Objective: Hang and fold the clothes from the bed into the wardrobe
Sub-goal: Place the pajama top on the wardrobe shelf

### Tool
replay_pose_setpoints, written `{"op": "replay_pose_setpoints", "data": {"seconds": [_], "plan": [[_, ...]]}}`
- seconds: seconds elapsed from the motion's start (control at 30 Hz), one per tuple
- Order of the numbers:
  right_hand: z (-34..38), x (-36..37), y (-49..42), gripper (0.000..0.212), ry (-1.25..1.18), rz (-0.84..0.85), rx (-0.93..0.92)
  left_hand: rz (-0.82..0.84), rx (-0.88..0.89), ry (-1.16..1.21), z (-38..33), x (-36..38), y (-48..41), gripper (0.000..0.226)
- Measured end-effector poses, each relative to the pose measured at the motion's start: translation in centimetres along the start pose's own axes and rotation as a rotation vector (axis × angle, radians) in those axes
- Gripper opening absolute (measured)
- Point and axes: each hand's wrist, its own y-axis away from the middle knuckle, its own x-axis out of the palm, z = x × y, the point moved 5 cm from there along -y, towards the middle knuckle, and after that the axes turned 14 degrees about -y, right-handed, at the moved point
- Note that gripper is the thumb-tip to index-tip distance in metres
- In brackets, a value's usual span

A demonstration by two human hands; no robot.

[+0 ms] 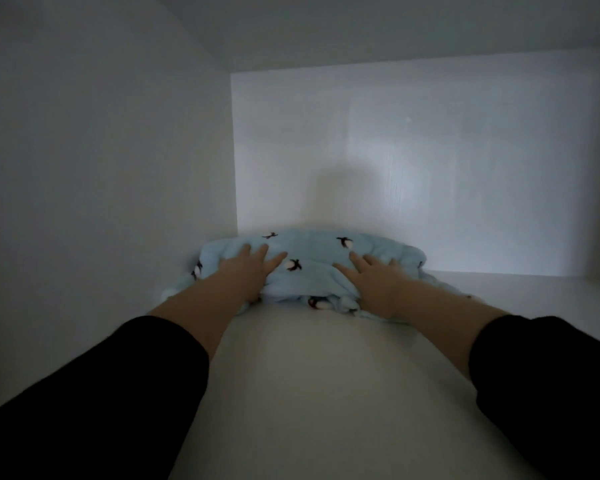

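Observation:
A folded light-blue fleece garment with small penguin prints (312, 251) lies on the white wardrobe shelf (326, 393), pushed against the back left corner. My left hand (246, 271) lies flat on the garment's left side, fingers straight and spread. On its right side rests my right hand (371, 275), fingers also straight and pressing down on the fabric. Both forearms reach in from black sleeves. The lower front folds of the garment bulge out between my wrists.
The compartment is dim, with a white left side wall (101, 168), a white back panel (413, 168) and a white top panel overhead. Bare shelf stretches to the right of the garment and in front of it.

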Motion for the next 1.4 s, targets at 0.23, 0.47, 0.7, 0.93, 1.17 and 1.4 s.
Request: {"op": "replay_pose_setpoints", "data": {"seconds": [0.23,0.47,0.7,0.93,1.17,1.4], "plan": [[-0.5,1.6,-4.5,0.072,0.011,-0.127,0.078,-0.171,-0.035,0.133,0.4,2.0,-3.1,0.079],[-7.3,-3.1,-2.5,0.032,-1.056,-0.451,0.261,-0.472,-0.481,0.95,7.1,1.9,-1.2,0.029],[-13.0,2.2,2.1,0.03,-0.363,0.04,0.676,0.098,-0.559,0.353,5.8,4.5,-1.5,0.039],[-7.8,1.0,0.7,0.03,-0.509,-0.007,0.415,0.079,-0.39,0.674,4.8,4.4,-1.4,0.036],[-2.8,0.6,-1.8,0.027,-0.282,-0.067,0.243,-0.291,-0.25,0.632,3.6,1.2,-0.3,0.025],[-6.8,-4.0,1.2,0.024,-0.638,-0.936,0.132,-0.705,-0.187,0.525,2.9,-0.7,-1.4,0.058]]}}
